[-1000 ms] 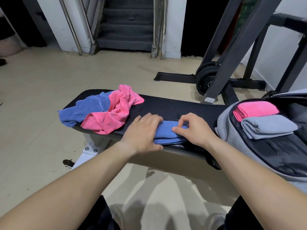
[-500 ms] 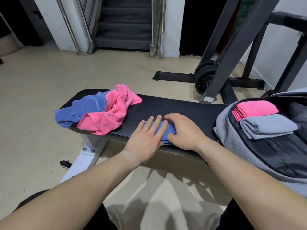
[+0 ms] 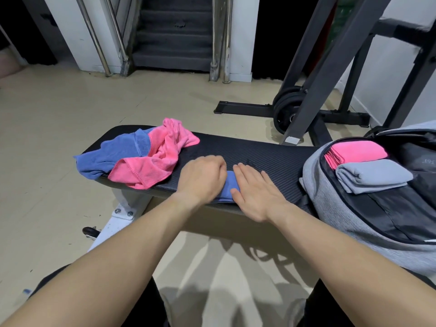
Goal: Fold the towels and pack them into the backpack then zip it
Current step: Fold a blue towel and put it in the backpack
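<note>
A small folded blue towel lies on the black bench near its front edge. My left hand covers the towel's left part with its fingers curled over the far edge. My right hand lies flat with straight fingers, pressing the towel's right side. An unfolded pink towel and an unfolded blue towel lie bunched together at the bench's left end. The grey backpack stands open at the right. Inside it sit a folded pink towel and a folded grey towel.
A dark metal rack with weight plates stands behind the bench at the right. Stairs with metal rails rise at the back. Beige floor spreads to the left. The bench's white leg shows below its left part.
The blue towel has been folded smaller. My left hand went from flat to curled over the towel, and my right hand slid to its right side and flattened.
</note>
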A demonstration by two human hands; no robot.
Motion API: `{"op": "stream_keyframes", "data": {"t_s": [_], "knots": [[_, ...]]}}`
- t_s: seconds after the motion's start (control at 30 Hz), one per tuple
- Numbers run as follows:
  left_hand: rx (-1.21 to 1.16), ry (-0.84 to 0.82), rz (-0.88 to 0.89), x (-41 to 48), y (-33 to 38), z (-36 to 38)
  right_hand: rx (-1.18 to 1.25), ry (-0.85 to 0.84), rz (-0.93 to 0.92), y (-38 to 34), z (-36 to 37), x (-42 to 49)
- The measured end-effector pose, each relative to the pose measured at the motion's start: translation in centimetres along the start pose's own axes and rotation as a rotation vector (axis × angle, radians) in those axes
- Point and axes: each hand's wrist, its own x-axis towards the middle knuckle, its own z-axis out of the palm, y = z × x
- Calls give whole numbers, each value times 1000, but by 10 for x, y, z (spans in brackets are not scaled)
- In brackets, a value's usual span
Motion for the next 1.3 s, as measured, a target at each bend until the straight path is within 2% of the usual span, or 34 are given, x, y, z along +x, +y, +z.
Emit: {"op": "stream_keyframes", "data": {"t_s": [0.03,0.1,0.2,0.43,0.6,0.9,1.3], "knots": [[-9,-11,-50,5,0,5,7,-1,-3,1,-1,1],[-38,-163,-134,10,-1,20,53,-8,-7,3,-4,2],[35,-301,-176,8,-3,37,154,-13,12,6,-10,1],[65,-275,-189,1,0,39,279,231,77,-13,-29,19],[26,-270,-203,0,0,40,104,144,95,-13,-3,30],[-10,-236,-227,3,-4,55,9,95,121,0,12,41],[53,-220,-238,0,0,57,34,92,73,4,14,42]]}}
